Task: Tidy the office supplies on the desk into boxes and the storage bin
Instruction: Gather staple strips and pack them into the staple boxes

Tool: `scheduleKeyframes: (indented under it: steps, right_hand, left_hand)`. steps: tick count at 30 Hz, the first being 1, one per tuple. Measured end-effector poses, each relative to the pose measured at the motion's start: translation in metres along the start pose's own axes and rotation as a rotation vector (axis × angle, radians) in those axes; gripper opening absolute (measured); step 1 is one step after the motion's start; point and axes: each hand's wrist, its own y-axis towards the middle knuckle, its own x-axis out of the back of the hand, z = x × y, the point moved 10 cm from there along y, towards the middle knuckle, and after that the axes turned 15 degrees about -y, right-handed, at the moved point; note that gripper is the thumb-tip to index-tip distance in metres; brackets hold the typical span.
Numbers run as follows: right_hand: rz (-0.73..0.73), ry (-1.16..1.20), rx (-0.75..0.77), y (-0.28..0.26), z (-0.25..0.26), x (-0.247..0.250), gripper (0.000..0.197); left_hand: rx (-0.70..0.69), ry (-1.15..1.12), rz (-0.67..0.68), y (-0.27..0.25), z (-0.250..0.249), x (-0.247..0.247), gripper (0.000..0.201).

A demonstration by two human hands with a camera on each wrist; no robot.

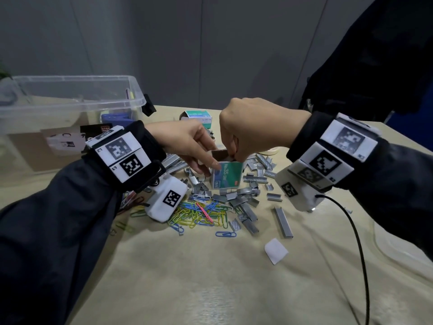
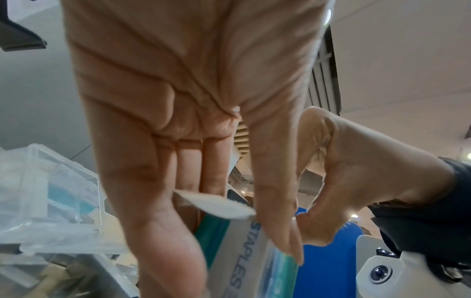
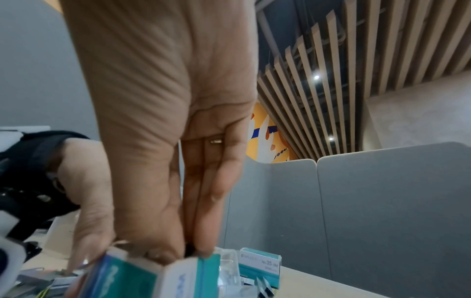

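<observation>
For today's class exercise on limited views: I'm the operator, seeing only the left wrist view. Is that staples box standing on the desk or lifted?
Observer: The staples box stands upright on the desk, open end up; the left hand holds its side.
Operator: And the right hand?
Observer: The right hand has its fingertips at the box's open top.
Operator: What remains loose?
Observer: Staple strips and coloured paper clips lie around the box.

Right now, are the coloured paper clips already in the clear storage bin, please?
No, the coloured paper clips lie loose on the desk, outside the clear storage bin.
</observation>
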Motion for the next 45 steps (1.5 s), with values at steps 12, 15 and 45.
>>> scheduleKeyframes:
  steps: [12,15,45]
  right_hand:
    - [0.095,0.007,0.091,0.012,0.010,-0.019,0.014]
    - [0.099,-0.033,0.101,0.011,0.011,-0.022,0.011]
    - [0.777,0.381,-0.071,-0.069,0.009,-0.134,0.020]
  left_hand:
    - [0.006,-0.011,-0.020,0.002,0.000,-0.001,0.047]
    - [0.010,0.004,-0.016,0.003,0.001,-0.001,0.053]
    - [-0.025,0.254,-0.241,-0.017,-0.014,0.020,0.063]
